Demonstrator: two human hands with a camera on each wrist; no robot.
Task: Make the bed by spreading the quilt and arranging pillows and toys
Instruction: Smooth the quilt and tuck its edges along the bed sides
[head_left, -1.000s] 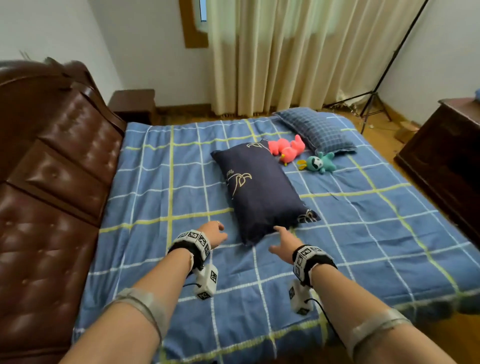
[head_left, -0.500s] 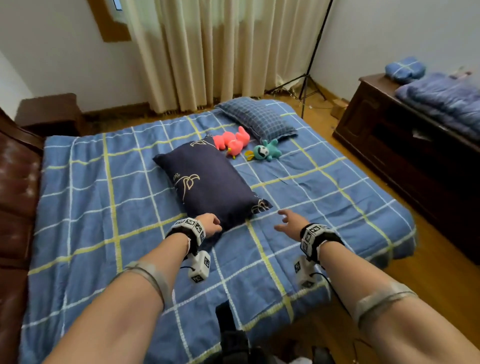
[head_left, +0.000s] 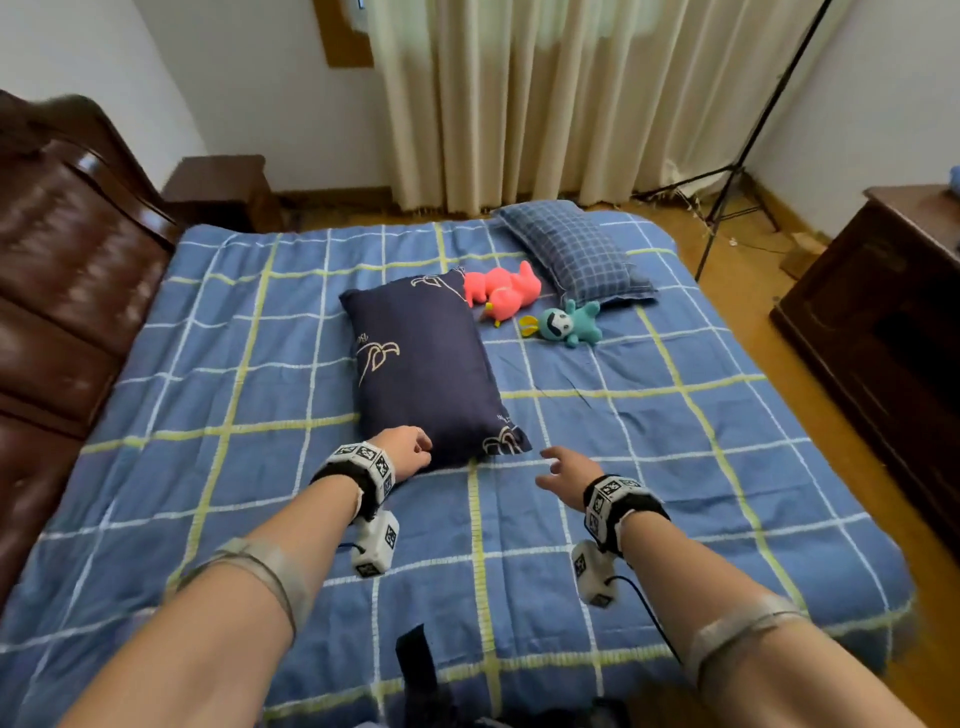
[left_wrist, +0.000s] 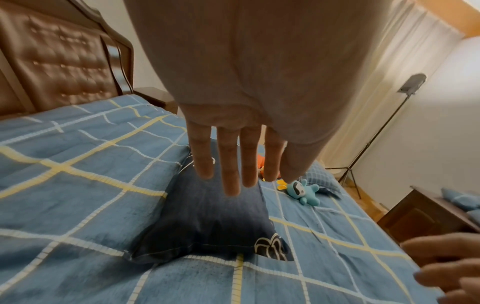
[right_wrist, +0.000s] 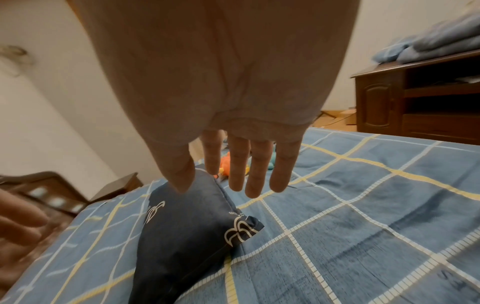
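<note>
A blue checked quilt (head_left: 234, 395) lies spread flat over the bed. On its middle lies a dark navy pillow (head_left: 421, 364) with white leaf prints. My left hand (head_left: 408, 452) hovers just above the pillow's near left corner, fingers straight and holding nothing, as the left wrist view shows (left_wrist: 228, 164). My right hand (head_left: 563, 467) hangs open a little right of the near right corner (right_wrist: 241, 226). Beyond the navy pillow lie a pink plush toy (head_left: 501, 293), a teal plush toy (head_left: 566, 325) and a blue checked pillow (head_left: 576, 254).
A brown padded headboard (head_left: 62, 291) runs along the left. A dark nightstand (head_left: 218, 189) stands at the far left corner, cream curtains (head_left: 545, 98) behind the bed. A tripod stand (head_left: 737, 161) and a dark wooden cabinet (head_left: 893, 306) holding folded blue bedding (right_wrist: 441, 39) are on the right.
My view swung right and back toward the headboard. Both hands stayed by the navy pillow's near end; the left closed in on its corner, the right drew slightly off to the right.
</note>
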